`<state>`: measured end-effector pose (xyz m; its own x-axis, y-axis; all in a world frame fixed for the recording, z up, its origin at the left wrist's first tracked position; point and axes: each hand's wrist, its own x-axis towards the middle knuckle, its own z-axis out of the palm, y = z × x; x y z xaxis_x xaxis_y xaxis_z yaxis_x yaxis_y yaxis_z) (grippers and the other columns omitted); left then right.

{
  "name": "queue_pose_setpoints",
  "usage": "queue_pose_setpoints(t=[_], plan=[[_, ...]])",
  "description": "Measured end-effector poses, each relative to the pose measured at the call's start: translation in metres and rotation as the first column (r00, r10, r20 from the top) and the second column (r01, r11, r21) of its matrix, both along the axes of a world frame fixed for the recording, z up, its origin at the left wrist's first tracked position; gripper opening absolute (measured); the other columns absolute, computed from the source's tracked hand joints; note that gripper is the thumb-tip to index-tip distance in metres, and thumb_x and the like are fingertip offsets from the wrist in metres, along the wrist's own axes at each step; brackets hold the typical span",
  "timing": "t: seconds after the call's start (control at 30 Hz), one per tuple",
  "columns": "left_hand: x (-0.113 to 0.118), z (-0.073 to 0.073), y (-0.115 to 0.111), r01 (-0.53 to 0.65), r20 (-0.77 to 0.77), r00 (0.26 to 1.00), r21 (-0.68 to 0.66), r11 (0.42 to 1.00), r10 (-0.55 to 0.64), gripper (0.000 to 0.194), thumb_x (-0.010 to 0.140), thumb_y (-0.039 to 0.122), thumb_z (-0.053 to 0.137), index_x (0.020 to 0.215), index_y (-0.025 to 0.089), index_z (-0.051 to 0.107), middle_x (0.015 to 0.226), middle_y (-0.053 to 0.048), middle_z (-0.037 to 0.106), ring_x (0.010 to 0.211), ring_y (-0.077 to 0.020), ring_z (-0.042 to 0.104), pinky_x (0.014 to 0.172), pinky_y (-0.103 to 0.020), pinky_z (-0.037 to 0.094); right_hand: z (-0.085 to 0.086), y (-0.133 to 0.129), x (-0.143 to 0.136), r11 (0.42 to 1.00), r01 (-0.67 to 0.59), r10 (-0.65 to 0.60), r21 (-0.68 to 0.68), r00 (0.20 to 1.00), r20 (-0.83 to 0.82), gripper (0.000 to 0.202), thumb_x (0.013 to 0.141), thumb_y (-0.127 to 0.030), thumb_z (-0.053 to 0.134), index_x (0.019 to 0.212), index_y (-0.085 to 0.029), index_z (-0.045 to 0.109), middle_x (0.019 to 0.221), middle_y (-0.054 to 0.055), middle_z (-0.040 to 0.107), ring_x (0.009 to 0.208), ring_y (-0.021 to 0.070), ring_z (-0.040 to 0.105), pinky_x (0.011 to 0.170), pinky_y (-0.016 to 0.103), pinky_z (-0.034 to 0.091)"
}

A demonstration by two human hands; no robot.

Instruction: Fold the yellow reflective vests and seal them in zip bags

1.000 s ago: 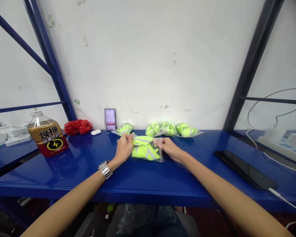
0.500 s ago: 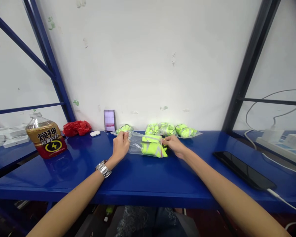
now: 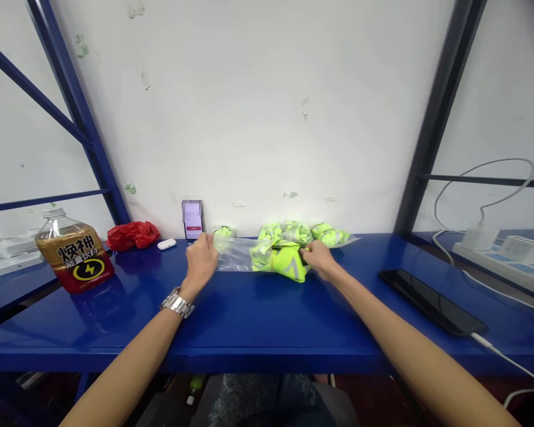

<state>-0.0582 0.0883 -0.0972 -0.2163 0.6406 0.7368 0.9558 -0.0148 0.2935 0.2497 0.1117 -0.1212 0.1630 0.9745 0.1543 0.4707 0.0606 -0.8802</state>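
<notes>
My left hand (image 3: 202, 258), with a metal watch on its wrist, is closed on one end of a clear plastic bag (image 3: 235, 255) stretched sideways over the blue table. At the bag's other end, my right hand (image 3: 319, 258) grips a neon yellow-green reflective vest (image 3: 289, 261) with grey strips. Much of the vest bulges out of the bag, while its left part shows through the film. Behind it, several bagged yellow-green bundles (image 3: 331, 235) lie along the wall, and one smaller bundle (image 3: 225, 231) sits further left.
On the left stand a large drink bottle (image 3: 76, 255), a red plastic bag (image 3: 133, 235) and a white earbud case (image 3: 166, 244). A phone (image 3: 193, 220) leans on the wall. To the right lie a black phone (image 3: 431, 301) on a cable and a power strip (image 3: 502, 261).
My left hand has pulled the bag leftward. The vest has come further out of the bag at my right hand and looks looser. The whole view has shifted slightly.
</notes>
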Motion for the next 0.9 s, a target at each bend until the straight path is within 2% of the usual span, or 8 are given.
queue_pose_setpoints(t=[0.1,0.27,0.33,0.47,0.57,0.67,0.83,0.9], plan=[[-0.028,0.006,0.002,-0.052,0.044,0.998,0.039,0.998,0.051,0.024,0.092,0.028,0.038,0.079,0.017,0.055,0.065,-0.007,0.060,0.061,-0.0220,0.056,0.057,-0.029,0.028,0.002,0.002,0.025,0.999,0.021,-0.025,0.040,0.995,0.100,0.032,0.070,-0.017,0.058,0.048,-0.021,0.035,0.045,-0.005,0.029,0.049,0.0087,0.026,0.047,0.025,0.016],[-0.046,0.019,0.011,0.178,0.174,0.963,0.154,0.972,-0.204,0.027,0.093,0.034,0.037,0.076,0.020,0.053,0.061,-0.001,0.058,0.057,-0.0163,0.053,0.058,-0.025,0.034,0.003,0.001,0.044,0.990,-0.130,0.115,0.048,0.964,0.240,0.032,0.064,-0.017,0.055,0.044,-0.021,0.032,0.045,-0.006,0.021,0.051,0.0088,0.021,0.051,0.026,0.015],[-0.041,0.033,0.027,0.282,0.159,0.939,0.159,0.946,-0.306,0.028,0.094,0.034,0.036,0.077,0.020,0.053,0.063,-0.001,0.059,0.058,-0.0151,0.054,0.059,-0.024,0.036,0.002,0.002,0.042,0.983,-0.178,0.158,0.046,0.947,0.281,0.028,0.063,-0.018,0.054,0.043,-0.020,0.035,0.044,-0.005,0.024,0.051,0.0097,0.025,0.052,0.026,0.016],[-0.018,0.067,0.072,0.292,0.016,0.956,0.027,0.956,-0.292,0.030,0.095,0.029,0.032,0.090,0.018,0.059,0.079,-0.006,0.065,0.076,-0.0187,0.059,0.071,-0.026,0.040,-0.001,0.007,0.035,0.972,-0.228,0.199,0.048,0.919,0.339,0.023,0.062,-0.020,0.051,0.043,-0.020,0.039,0.044,-0.005,0.027,0.051,0.0109,0.029,0.052,0.027,0.019],[0.007,0.076,0.088,0.308,-0.045,0.949,-0.074,0.949,-0.311,0.033,0.096,0.029,0.030,0.110,0.013,0.056,0.103,-0.013,0.064,0.094,-0.0224,0.058,0.083,-0.031,0.042,-0.003,0.007,0.035,0.969,-0.242,0.205,0.055,0.906,0.371,0.022,0.063,-0.021,0.051,0.044,-0.020,0.041,0.044,-0.005,0.029,0.051,0.0112,0.030,0.053,0.027,0.019],[0.031,0.060,0.068,0.325,-0.120,0.934,-0.102,0.940,-0.336,0.038,0.096,0.036,0.036,0.119,0.011,0.051,0.113,-0.018,0.058,0.100,-0.0260,0.056,0.087,-0.036,0.042,-0.003,0.006,0.036,0.969,-0.240,0.200,0.053,0.895,0.399,0.024,0.066,-0.022,0.050,0.044,-0.020,0.041,0.044,-0.004,0.031,0.050,0.0121,0.032,0.052,0.027,0.020],[0.042,0.010,0.001,0.308,-0.522,0.735,-0.313,0.898,-0.434,0.033,0.095,0.039,0.038,0.108,0.014,0.056,0.098,-0.016,0.057,0.096,-0.0307,0.053,0.082,-0.042,0.044,-0.003,0.007,0.031,0.975,-0.213,0.168,0.056,0.884,0.435,0.033,0.071,-0.021,0.051,0.043,-0.021,0.034,0.042,-0.003,0.031,0.048,0.0122,0.032,0.052,0.028,0.021],[0.036,-0.005,-0.010,0.282,-0.566,0.703,-0.334,0.900,-0.430,0.027,0.093,0.025,0.040,0.114,0.015,0.053,0.103,-0.017,0.054,0.096,-0.0302,0.052,0.079,-0.041,0.046,-0.003,0.007,0.029,0.978,-0.195,0.144,0.070,0.883,0.447,0.035,0.074,-0.020,0.051,0.043,-0.021,0.033,0.042,-0.003,0.031,0.048,0.0122,0.032,0.053,0.028,0.021]])
